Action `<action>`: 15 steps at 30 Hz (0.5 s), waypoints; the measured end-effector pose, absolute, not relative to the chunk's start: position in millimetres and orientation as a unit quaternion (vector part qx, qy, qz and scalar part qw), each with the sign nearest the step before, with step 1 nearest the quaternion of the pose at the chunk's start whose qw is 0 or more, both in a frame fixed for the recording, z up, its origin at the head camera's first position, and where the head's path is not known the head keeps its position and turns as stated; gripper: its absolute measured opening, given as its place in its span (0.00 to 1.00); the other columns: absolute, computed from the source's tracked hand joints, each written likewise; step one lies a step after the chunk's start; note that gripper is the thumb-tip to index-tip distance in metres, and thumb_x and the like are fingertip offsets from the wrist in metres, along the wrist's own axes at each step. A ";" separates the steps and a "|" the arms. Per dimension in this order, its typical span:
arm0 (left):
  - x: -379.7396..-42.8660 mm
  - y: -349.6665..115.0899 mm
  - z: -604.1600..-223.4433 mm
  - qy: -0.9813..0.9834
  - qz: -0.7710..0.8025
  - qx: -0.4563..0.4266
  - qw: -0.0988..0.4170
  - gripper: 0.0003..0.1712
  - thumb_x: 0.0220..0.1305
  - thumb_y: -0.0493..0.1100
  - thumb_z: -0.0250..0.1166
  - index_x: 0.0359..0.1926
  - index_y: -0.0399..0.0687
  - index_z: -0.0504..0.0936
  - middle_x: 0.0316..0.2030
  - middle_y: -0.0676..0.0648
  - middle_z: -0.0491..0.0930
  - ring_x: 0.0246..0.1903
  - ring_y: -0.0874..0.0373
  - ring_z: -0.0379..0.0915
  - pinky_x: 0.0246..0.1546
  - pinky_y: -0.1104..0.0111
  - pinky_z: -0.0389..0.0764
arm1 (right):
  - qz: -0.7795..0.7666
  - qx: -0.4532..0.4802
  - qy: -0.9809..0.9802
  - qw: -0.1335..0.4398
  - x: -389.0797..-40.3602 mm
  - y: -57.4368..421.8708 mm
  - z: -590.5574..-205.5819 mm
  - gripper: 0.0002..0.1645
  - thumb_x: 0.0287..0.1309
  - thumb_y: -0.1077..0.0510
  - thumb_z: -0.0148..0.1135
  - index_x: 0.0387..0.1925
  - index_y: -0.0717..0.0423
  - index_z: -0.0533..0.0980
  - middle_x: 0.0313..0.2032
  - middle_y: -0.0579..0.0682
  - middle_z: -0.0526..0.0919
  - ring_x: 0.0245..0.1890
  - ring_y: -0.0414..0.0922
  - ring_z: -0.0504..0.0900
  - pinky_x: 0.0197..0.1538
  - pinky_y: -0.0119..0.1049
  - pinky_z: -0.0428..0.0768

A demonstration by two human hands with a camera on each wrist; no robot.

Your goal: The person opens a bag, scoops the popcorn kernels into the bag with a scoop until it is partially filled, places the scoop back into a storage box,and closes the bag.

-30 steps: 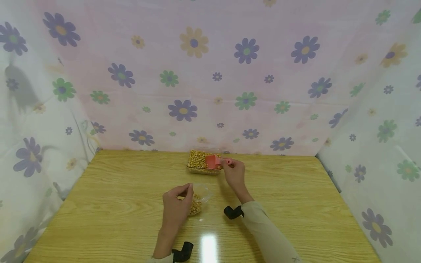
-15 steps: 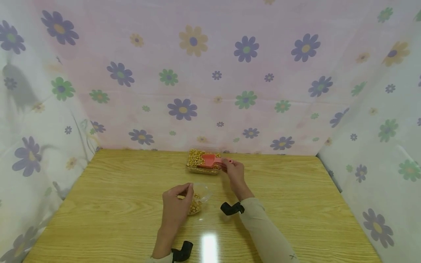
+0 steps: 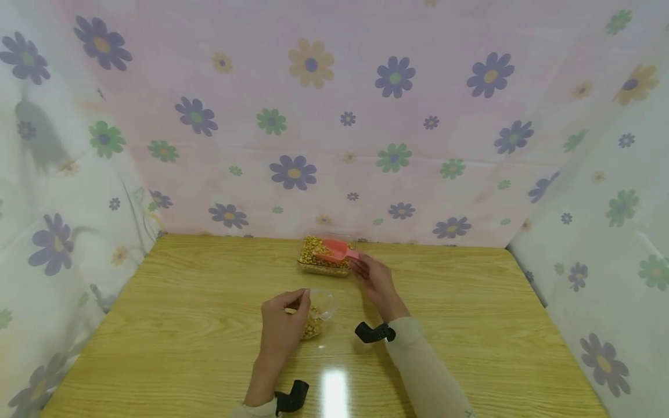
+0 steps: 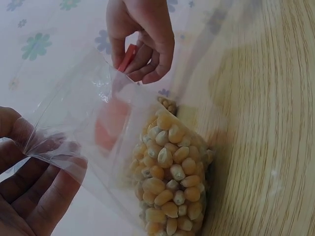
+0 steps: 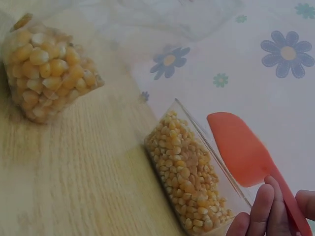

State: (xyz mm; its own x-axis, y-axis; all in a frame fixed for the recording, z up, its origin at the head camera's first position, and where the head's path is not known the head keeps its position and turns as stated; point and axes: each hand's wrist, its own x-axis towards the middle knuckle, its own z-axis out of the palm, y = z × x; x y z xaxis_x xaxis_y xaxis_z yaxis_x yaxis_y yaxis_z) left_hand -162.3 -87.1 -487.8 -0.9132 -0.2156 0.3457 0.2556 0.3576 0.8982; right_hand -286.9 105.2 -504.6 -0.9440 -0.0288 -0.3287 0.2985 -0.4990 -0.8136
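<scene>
i have the left hand (image 3: 282, 325) pinching a clear bag (image 4: 110, 164) of corn kernels (image 4: 170, 172), the right hand (image 3: 377, 284) gripping a red scoop (image 5: 241, 150) above a kernel-filled container (image 3: 324, 269).

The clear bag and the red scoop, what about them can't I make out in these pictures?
Head view: the left side of the bag, hidden behind the left hand.
Right wrist view: the handle end of the scoop, cut off by the bottom edge.
Left wrist view: the bowl of the scoop, blurred behind the bag's film.
</scene>
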 end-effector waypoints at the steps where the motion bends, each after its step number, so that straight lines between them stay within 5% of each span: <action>1: -162.2 -86.8 -487.8 -0.797 -0.567 -0.012 0.207 0.08 0.68 0.35 0.67 0.42 0.35 0.91 0.29 0.40 0.87 0.28 0.59 0.82 0.25 0.72 0.82 | -0.856 0.135 0.489 0.096 -285.6 105.8 -505.4 0.19 0.77 0.59 0.53 0.61 0.66 0.74 0.34 0.45 0.89 0.40 0.40 0.86 0.63 0.42 0.77; 8: -162.1 -86.9 -488.0 -0.800 -0.562 -0.014 0.211 0.08 0.68 0.35 0.67 0.42 0.35 0.91 0.29 0.40 0.88 0.28 0.58 0.83 0.25 0.72 0.82 | -0.881 0.128 0.444 0.099 -276.5 108.9 -509.0 0.19 0.78 0.56 0.51 0.62 0.63 0.72 0.37 0.45 0.89 0.43 0.41 0.84 0.62 0.40 0.76; 15: -162.6 -87.5 -488.2 -0.798 -0.560 -0.019 0.219 0.08 0.68 0.34 0.67 0.41 0.35 0.91 0.28 0.41 0.87 0.27 0.59 0.82 0.25 0.72 0.82 | -0.915 0.123 0.371 0.101 -264.6 113.1 -506.7 0.13 0.79 0.55 0.49 0.44 0.55 0.79 0.37 0.48 0.89 0.41 0.41 0.83 0.61 0.39 0.76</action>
State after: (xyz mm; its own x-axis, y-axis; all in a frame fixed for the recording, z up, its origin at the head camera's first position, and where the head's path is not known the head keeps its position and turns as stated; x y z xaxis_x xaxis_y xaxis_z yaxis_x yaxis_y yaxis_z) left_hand -162.6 -87.5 -488.2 -0.9030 -0.2148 0.3722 0.2769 0.3714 0.8862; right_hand -264.6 113.1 -506.7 -0.9492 -0.0927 -0.3007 0.2761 -0.7038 -0.6546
